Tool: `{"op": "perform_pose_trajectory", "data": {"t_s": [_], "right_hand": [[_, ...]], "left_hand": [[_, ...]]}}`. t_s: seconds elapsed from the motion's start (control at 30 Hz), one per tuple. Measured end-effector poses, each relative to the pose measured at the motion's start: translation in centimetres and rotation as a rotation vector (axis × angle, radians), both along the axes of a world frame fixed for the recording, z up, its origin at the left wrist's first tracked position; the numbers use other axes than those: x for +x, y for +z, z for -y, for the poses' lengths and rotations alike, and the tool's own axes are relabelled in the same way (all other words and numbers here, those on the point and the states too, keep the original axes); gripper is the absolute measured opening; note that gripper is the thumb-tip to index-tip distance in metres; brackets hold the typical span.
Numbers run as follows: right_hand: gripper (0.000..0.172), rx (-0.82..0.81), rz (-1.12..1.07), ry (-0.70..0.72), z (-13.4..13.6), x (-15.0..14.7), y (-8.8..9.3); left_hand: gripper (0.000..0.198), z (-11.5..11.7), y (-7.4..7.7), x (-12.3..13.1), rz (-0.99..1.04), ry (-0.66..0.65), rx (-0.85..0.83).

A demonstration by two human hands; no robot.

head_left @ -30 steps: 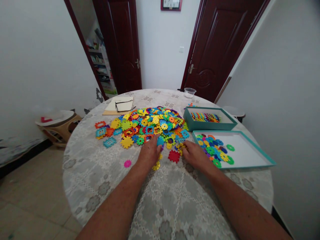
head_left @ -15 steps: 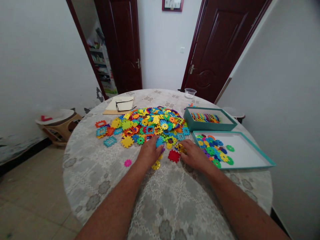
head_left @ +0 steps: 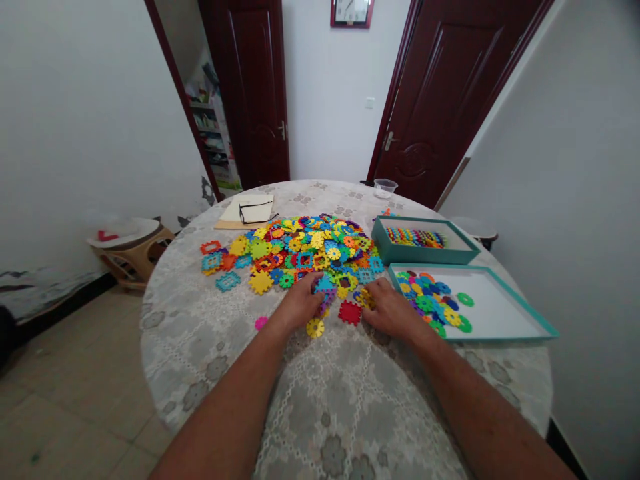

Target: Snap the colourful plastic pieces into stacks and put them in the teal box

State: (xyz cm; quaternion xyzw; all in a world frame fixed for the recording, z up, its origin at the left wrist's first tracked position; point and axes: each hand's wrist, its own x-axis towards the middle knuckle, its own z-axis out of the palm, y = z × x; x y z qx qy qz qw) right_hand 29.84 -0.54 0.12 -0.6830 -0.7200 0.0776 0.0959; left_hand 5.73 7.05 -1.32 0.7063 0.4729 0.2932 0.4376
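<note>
My left hand (head_left: 301, 304) is closed at the near edge of the pile, gripping a joined blue-and-purple toothed building piece (head_left: 326, 288) between thumb and fingers. A yellow gear-shaped disc (head_left: 315, 328) is just below it. My right hand (head_left: 386, 307) has its fingers curled round a yellow toothed building piece (head_left: 367, 298), partly hidden by the fingertips. On the cloth between my hands lies a red square toothed piece (head_left: 349, 313). Beyond both hands spreads a heap of colourful interlocking plastic pieces (head_left: 300, 243). A pink disc (head_left: 261, 323) sits near my left wrist.
At right, a shallow teal-rimmed tray (head_left: 500, 300) holds loose discs; behind it stands a teal box (head_left: 425, 253) with neat rows of pieces. Glasses (head_left: 256, 213) rest on paper (head_left: 233, 217) at back left. A clear plastic bowl (head_left: 385, 189) stands at the far edge.
The view has tilted up and shifted slightly left. In my left hand, more of the purple part shows beneath the blue one. My right hand stays by the yellow piece.
</note>
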Motion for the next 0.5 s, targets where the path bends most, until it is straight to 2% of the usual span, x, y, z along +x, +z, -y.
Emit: {"op": "perform_pose_trajectory", "data": {"t_s": [0.1, 0.2, 0.33, 0.5], "right_hand": [[0.030, 0.031, -0.032, -0.019, 0.2, 0.0, -0.1], [0.023, 0.034, -0.111, -0.044, 0.1, 0.2, -0.5], [0.038, 0.062, -0.163, -0.026, -0.1, 0.7, -1.2], [0.015, 0.056, -0.146, -0.008, -0.1, 0.7, -1.2]], "left_hand": [[0.051, -0.2, -0.2, 0.2, 0.068, 0.033, -0.102], [0.048, -0.3, -0.3, 0.3, 0.092, 0.057, -0.126], [0.047, -0.3, -0.3, 0.5, 0.105, 0.043, -0.108], [0.041, 0.1, 0.4, 0.6, -0.005, 0.038, 0.030]]}}
